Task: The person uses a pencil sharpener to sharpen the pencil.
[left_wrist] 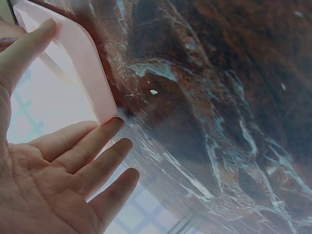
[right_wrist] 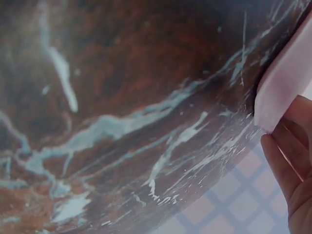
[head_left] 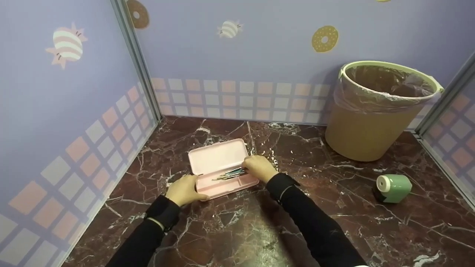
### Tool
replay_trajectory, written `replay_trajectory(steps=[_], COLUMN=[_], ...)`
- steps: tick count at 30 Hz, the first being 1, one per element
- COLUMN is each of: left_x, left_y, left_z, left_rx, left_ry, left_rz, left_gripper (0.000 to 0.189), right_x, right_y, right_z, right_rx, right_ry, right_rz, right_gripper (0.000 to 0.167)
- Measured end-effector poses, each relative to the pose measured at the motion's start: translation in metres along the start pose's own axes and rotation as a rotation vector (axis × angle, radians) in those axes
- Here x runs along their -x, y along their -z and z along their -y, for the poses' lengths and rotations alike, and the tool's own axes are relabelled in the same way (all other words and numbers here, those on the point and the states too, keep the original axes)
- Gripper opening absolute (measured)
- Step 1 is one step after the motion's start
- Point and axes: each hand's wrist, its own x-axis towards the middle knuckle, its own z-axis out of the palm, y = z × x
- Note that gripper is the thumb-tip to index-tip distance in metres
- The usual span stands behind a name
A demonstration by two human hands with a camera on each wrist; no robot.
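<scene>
A pink pencil case (head_left: 219, 157) lies open on the marbled table, its lid tipped back toward the wall. Several slim pencils (head_left: 230, 174) lie in its tray, their right ends hidden behind my right hand. My left hand (head_left: 184, 191) grips the case's left end, thumb over the front rim; in the left wrist view its fingertips touch the outer wall of the pink case (left_wrist: 85, 53). At the opposite end, my right hand (head_left: 259, 167) holds the case, and in the right wrist view its fingers (right_wrist: 280, 163) reach round the corner.
A green and white desktop pencil sharpener (head_left: 396, 188) sits at the right. Behind it stands a tan waste bin (head_left: 365, 129) with a plastic liner, near the patterned back wall (head_left: 267, 44). Small pale shavings (head_left: 274, 157) are scattered just beyond my right hand.
</scene>
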Motion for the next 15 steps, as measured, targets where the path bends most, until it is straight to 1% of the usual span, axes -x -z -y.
replay_trajectory(steps=[4, 8, 11, 14, 15], left_x=[0.0002, -0.0001, -0.0016, -0.0023, -0.0044], left_y=[0.0001, 0.0004, 0.0002, 0.0004, -0.0031], left_z=[0.0008, 0.0014, 0.0017, 0.0016, 0.0059], left_rx=[-0.014, -0.028, -0.02, -0.011, -0.013], left_ry=[0.003, 0.007, 0.004, -0.001, -0.02], left_rz=[0.0, 0.01, 0.014, 0.013, -0.002], left_gripper=[0.053, 0.053, 0.052, 0.051, 0.051], right_x=[-0.0005, -0.0012, -0.0014, -0.0016, -0.0017], right_y=[0.0, 0.0016, 0.0018, 0.002, 0.002], right_z=[0.0006, 0.002, 0.0022, 0.0023, 0.0022], right_rx=[0.037, 0.036, 0.029, 0.023, 0.025], right_ry=[0.021, 0.022, 0.015, 0.009, 0.008], right_rz=[-0.007, 0.012, 0.026, 0.037, 0.04], right_gripper=[0.01, 0.01, 0.01, 0.009, 0.009])
